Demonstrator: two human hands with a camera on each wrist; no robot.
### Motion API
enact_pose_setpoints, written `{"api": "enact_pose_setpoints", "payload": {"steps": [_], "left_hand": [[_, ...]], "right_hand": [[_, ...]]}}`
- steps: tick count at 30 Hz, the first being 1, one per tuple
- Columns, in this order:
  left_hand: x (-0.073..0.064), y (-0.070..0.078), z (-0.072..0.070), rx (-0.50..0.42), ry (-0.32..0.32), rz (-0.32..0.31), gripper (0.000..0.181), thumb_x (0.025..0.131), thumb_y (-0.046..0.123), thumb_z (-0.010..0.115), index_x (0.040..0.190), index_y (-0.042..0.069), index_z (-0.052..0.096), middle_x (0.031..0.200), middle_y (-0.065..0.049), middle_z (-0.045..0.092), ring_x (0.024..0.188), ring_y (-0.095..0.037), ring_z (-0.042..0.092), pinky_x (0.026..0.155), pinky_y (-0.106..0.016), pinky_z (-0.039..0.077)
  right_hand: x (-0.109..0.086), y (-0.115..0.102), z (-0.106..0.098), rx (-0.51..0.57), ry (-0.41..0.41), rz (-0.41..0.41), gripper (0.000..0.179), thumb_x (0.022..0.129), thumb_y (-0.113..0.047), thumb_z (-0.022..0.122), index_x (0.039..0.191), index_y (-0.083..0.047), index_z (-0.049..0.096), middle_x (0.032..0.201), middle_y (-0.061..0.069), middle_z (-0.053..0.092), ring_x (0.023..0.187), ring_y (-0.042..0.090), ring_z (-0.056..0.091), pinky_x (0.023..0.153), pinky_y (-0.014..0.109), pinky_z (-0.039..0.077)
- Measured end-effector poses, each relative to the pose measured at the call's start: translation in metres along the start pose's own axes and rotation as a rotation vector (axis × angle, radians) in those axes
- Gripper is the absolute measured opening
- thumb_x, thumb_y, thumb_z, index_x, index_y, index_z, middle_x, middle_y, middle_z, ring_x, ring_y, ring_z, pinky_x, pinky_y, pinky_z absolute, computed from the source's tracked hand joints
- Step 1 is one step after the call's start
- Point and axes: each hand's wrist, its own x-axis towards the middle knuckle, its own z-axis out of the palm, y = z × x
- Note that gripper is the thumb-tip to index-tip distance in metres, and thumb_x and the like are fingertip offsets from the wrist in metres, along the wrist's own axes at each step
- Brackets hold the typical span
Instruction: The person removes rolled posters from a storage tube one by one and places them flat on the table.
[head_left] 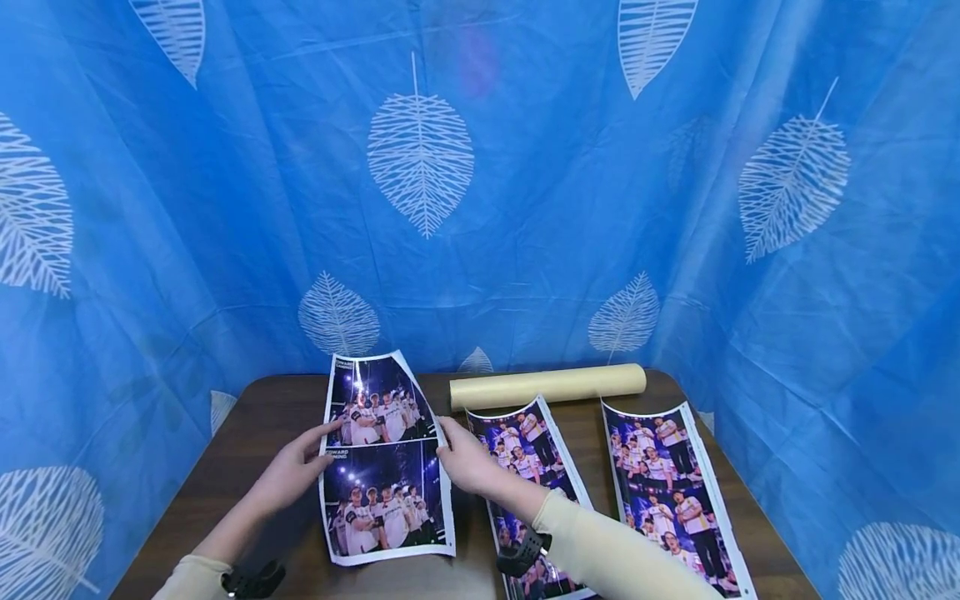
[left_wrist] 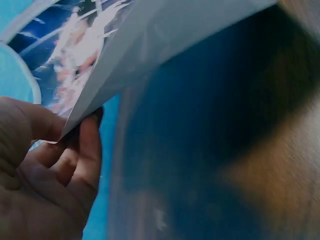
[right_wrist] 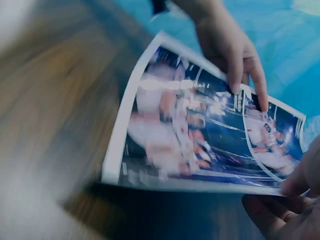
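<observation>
A glossy photo print (head_left: 386, 492) with a white border and two like pictures of a group in white shirts is held up over the left part of the table. My left hand (head_left: 295, 467) pinches its left edge near the middle, thumb on the picture side and fingers behind, as the left wrist view shows. At the right edge, my right hand (head_left: 468, 458) pinches the sheet a little above its middle. The sheet (right_wrist: 175, 120) bows between the hands, and its white back (left_wrist: 150, 40) faces the left wrist camera.
Two more photo prints, one at the middle (head_left: 525, 450) partly under the right forearm and one at the right (head_left: 660, 475), lie curled on the dark wooden table (head_left: 240, 433). A cream paper roll (head_left: 547, 387) lies along the back edge. Blue leaf-patterned curtain (head_left: 510, 208) surrounds the table.
</observation>
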Motion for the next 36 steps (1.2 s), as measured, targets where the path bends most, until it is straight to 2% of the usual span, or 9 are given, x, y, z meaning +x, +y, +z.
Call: {"api": "enact_pose_setpoints", "payload": {"steps": [4,6,8,11,16,22,26,32,36], "left_hand": [[-0.002,-0.016,0.004,-0.054,-0.069,-0.038,0.055,0.1,0.0,0.056,0.153,0.0,0.042,0.124,-0.027,0.065,0.091,-0.025,0.069,0.075,-0.041,0.06],[-0.002,-0.024,0.006,-0.054,-0.107,-0.044,0.055,0.1,0.001,0.057,0.152,-0.002,0.043,0.125,-0.028,0.065,0.095,-0.027,0.069,0.077,-0.042,0.06],[-0.002,-0.03,0.008,-0.047,-0.137,-0.054,0.054,0.099,0.001,0.059,0.151,-0.003,0.046,0.131,-0.03,0.061,0.104,-0.031,0.068,0.084,-0.046,0.059],[-0.002,-0.038,0.011,-0.011,-0.172,-0.082,0.052,0.098,0.003,0.062,0.148,-0.002,0.05,0.138,-0.032,0.056,0.114,-0.036,0.065,0.09,-0.051,0.057],[0.001,-0.047,0.015,0.03,-0.201,-0.128,0.052,0.095,0.002,0.065,0.146,0.001,0.053,0.135,-0.031,0.057,0.103,-0.032,0.066,0.082,-0.049,0.059],[0.003,-0.045,0.015,0.201,-0.211,-0.05,0.051,0.093,0.004,0.07,0.142,0.003,0.059,0.138,-0.03,0.056,0.124,-0.048,0.055,0.1,-0.064,0.047],[0.003,-0.041,0.013,0.313,-0.224,-0.009,0.051,0.09,0.007,0.076,0.139,0.002,0.062,0.137,-0.03,0.057,0.13,-0.052,0.049,0.104,-0.067,0.04],[0.005,-0.036,0.009,0.442,-0.246,-0.025,0.053,0.088,0.014,0.08,0.138,0.006,0.064,0.133,-0.026,0.061,0.125,-0.047,0.055,0.103,-0.066,0.043],[0.008,-0.034,0.007,0.535,-0.25,-0.029,0.053,0.085,0.019,0.083,0.136,0.012,0.067,0.112,-0.013,0.063,0.099,-0.031,0.061,0.089,-0.055,0.053]], "right_hand": [[-0.006,0.006,0.007,-0.242,-0.078,-0.053,0.098,0.082,0.022,0.053,0.165,-0.019,0.021,0.148,0.024,0.048,0.07,0.018,0.057,0.056,0.028,0.05],[-0.009,0.007,0.011,-0.321,-0.133,-0.057,0.103,0.08,0.025,0.054,0.165,-0.024,0.023,0.139,0.023,0.052,0.056,0.012,0.045,0.045,0.024,0.041],[-0.012,0.007,0.014,-0.402,-0.186,-0.04,0.097,0.08,0.023,0.058,0.162,-0.021,0.032,0.127,0.02,0.055,0.053,0.011,0.044,0.044,0.024,0.042],[-0.013,0.008,0.019,-0.542,-0.241,-0.016,0.082,0.082,0.016,0.064,0.157,-0.009,0.041,0.125,0.019,0.056,0.069,0.013,0.055,0.057,0.024,0.05],[-0.011,0.01,0.026,-0.803,-0.3,-0.046,0.058,0.084,0.0,0.073,0.14,0.001,0.056,0.119,0.017,0.064,0.1,0.018,0.063,0.082,0.027,0.055],[-0.006,0.013,0.033,-0.973,-0.328,-0.053,0.025,0.083,-0.01,0.078,0.105,-0.008,0.068,0.093,0.007,0.067,0.086,0.017,0.065,0.072,0.031,0.056],[-0.003,0.013,0.035,-1.031,-0.331,-0.04,0.017,0.085,-0.013,0.077,0.1,-0.012,0.069,0.091,0.004,0.068,0.083,0.015,0.064,0.067,0.033,0.056],[0.001,0.011,0.035,-1.181,-0.314,-0.074,0.003,0.088,-0.019,0.074,0.087,-0.017,0.072,0.081,0.0,0.07,0.075,0.015,0.065,0.059,0.034,0.056],[0.005,0.008,0.031,-1.272,-0.298,-0.129,0.006,0.084,-0.026,0.079,0.084,-0.02,0.077,0.083,-0.002,0.069,0.079,0.018,0.061,0.062,0.034,0.054]]}}
